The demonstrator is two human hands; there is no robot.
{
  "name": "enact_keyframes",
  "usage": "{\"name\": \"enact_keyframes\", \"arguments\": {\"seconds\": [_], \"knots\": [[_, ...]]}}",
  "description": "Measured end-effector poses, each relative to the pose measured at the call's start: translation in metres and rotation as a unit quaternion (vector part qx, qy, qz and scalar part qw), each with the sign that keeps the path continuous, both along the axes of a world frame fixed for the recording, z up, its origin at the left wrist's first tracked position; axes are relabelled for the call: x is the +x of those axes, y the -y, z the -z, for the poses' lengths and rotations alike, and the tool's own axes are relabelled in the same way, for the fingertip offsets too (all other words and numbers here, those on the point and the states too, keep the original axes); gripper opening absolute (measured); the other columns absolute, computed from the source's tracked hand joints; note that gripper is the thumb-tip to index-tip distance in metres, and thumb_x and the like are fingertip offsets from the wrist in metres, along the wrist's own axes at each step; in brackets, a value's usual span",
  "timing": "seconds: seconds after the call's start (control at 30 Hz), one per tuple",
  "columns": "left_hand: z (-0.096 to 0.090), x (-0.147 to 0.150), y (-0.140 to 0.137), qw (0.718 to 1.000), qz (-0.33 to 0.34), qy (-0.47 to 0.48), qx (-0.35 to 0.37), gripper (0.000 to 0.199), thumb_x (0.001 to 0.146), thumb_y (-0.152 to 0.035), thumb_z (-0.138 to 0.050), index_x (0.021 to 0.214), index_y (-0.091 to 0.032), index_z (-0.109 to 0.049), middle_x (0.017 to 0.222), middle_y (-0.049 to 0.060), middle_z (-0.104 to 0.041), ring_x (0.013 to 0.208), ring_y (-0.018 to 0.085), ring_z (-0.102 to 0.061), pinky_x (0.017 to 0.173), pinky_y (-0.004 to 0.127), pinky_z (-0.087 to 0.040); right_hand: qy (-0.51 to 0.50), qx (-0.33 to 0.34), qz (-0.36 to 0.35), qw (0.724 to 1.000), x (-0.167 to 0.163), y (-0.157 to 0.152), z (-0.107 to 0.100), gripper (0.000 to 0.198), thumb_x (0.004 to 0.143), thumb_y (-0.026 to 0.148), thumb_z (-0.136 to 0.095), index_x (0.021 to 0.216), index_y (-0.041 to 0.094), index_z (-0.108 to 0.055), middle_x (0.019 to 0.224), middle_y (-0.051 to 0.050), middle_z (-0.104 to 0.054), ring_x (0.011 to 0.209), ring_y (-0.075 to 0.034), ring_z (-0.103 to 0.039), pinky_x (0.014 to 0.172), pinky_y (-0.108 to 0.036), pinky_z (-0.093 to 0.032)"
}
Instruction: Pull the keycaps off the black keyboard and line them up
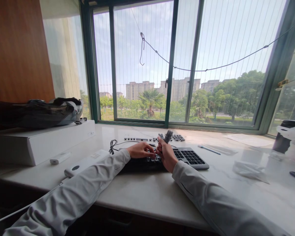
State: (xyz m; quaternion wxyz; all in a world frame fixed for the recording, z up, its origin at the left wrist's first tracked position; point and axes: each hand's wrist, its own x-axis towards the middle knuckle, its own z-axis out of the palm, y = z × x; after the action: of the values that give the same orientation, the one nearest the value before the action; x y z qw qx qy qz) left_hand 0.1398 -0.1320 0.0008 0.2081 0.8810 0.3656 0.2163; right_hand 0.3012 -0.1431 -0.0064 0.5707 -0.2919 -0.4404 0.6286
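Observation:
A dark keyboard (189, 156) lies on the white marble counter (147, 193) below the window. My left hand (140, 150) rests on its left half, fingers bent onto the keys. My right hand (166, 154) is closed around a small grey tool (168, 136) that sticks up above the keys; what the tool is I cannot tell. Rows of loose dark keycaps (159, 138) lie on the counter just behind the keyboard. A black cable (113, 146) coils at the keyboard's left end.
A white box (39, 144) with a dark bag (34, 113) on top stands at the left. Near it lie a white power bank (85, 163) and a small white stick (60, 158). A pen (208, 149), crumpled tissue (248, 170) and a dark cup (286, 136) are at the right.

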Motion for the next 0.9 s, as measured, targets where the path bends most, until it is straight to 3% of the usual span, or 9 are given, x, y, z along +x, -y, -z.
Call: {"name": "enact_keyframes", "arguments": {"seconds": [0.9], "knots": [[0.0000,0.0000,0.0027,1.000,0.010,-0.012,0.024,0.046,0.082,-0.055,-0.059,0.085,-0.011,-0.074,0.075,0.004,-0.067,0.069,0.012,-0.053,0.062,0.020,-0.036,0.036,-0.007,0.024,0.999,0.0005,-0.0007,0.0013,0.041,0.075,0.040,-0.068,0.057,0.022,-0.037,0.049,0.006,-0.033,0.043,-0.008,-0.033,0.041,-0.025,-0.034]]}}
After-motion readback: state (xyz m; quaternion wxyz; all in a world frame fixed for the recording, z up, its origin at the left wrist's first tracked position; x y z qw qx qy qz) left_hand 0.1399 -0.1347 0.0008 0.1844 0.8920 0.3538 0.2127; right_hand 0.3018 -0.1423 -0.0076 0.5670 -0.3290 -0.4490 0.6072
